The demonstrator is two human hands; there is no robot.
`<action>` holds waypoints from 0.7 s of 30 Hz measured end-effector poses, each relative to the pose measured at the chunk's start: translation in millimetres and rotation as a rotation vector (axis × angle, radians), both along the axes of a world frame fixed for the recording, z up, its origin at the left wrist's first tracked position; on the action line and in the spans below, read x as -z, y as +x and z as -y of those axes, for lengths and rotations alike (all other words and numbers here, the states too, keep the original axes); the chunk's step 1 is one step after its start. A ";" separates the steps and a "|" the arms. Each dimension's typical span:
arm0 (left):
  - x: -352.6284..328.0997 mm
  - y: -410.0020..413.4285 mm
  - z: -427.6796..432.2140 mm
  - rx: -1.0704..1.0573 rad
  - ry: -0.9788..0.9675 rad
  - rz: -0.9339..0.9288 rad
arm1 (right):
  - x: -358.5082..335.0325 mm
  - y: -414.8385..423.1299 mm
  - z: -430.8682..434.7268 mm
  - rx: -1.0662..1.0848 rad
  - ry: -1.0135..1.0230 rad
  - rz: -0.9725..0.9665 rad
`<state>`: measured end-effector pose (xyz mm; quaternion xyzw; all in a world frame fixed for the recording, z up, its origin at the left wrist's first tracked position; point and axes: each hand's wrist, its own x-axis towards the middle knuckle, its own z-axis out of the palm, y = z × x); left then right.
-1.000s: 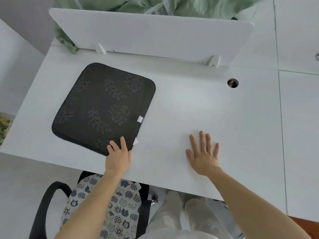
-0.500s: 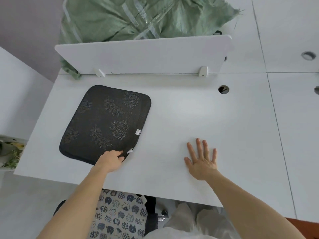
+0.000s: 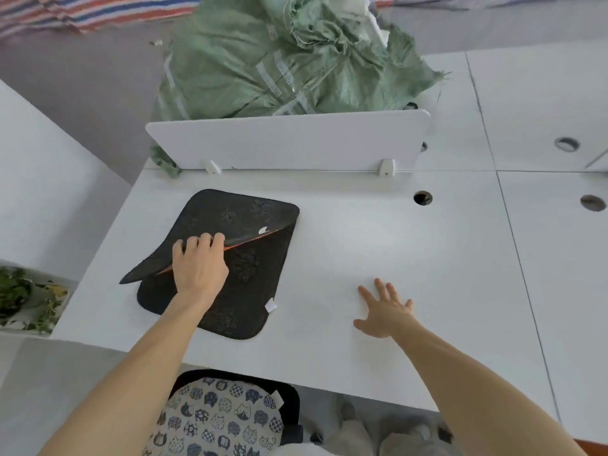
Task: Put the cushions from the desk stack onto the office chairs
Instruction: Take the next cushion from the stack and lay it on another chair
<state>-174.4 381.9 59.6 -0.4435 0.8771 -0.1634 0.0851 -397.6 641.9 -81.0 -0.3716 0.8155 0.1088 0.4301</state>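
Left hand (image 3: 199, 271) works over the wide white surface (image 3: 378, 232), fingers curled on the top cushion (image 3: 237, 215), holding its near edge up off the lower cushion (image 3: 250, 287). It droops limply: thin, soft, probably light, so an edge grip should serve. Right hand (image 3: 385, 311) lies flat, fingers spread, beside them.

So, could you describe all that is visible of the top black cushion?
The top cushion is thin, black and fabric-like, with rounded corners, a faint woven pattern and a small white tag. Its underside shows orange along the lifted edge. The left hand grips its near edge and holds it raised; its far part rests on the lower cushion.
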 end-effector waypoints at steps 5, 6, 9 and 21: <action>-81.4 -43.0 -17.5 0.150 -0.022 -0.527 | -41.9 -27.6 17.4 0.249 -0.034 0.192; -93.7 -53.8 -25.4 0.114 0.077 -0.676 | -49.2 -32.6 19.8 0.317 -0.059 0.248; -125.6 -77.9 -42.3 -0.139 0.660 -1.181 | -64.9 -41.9 14.1 0.692 -0.133 0.477; 36.9 -46.0 -94.6 -0.725 1.066 -0.995 | -32.2 -52.8 -87.9 1.428 -0.599 0.397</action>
